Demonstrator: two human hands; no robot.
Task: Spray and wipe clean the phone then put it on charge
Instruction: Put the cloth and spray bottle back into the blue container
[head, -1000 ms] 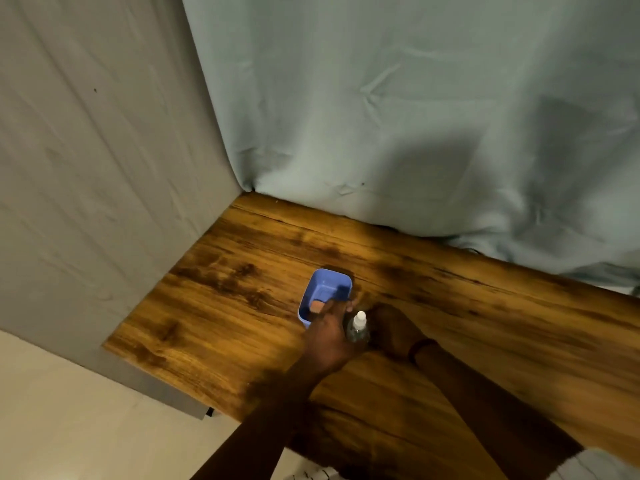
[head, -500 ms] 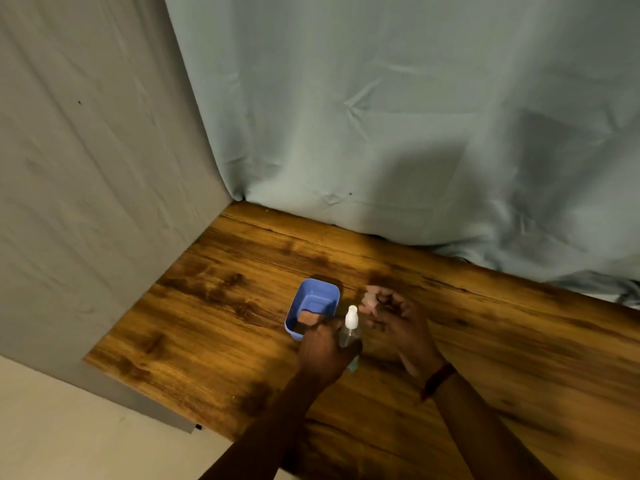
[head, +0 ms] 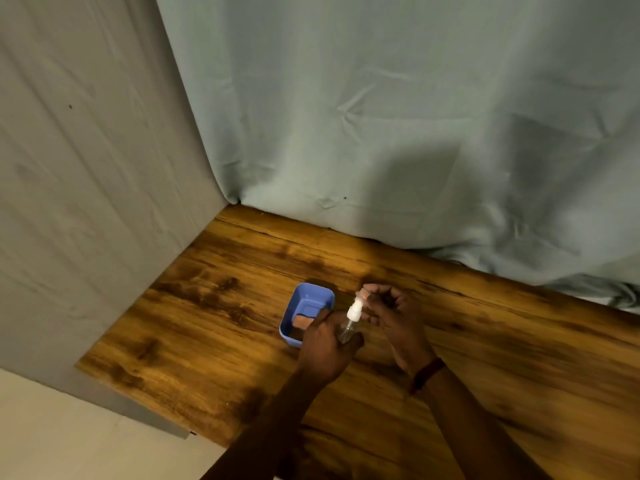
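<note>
L hand (head: 325,344) wrapped round clear spray bottle (head: 348,327), white nozzle (head: 355,308) up, tilted slightly. R hand (head: 391,317) just beside, fingers curled, pinching small pale cap (head: 364,293) near nozzle. Blue tray (head: 304,301) on wood table (head: 207,323), partly hidden behind L hand; brownish item (head: 304,320) inside, can't tell what. Grey-blue curtain (head: 381,133) behind. Phone not in view.

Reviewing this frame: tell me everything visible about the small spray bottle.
The spray bottle is small, with a clear, plastic-looking body and a white pump nozzle on top. It stands roughly upright, tilted slightly, just right of the blue tray above the wooden table. The left hand wraps its lower body; the right hand has fingertips at the nozzle, seemingly holding a small pale cap. Fill level is unclear.
</note>
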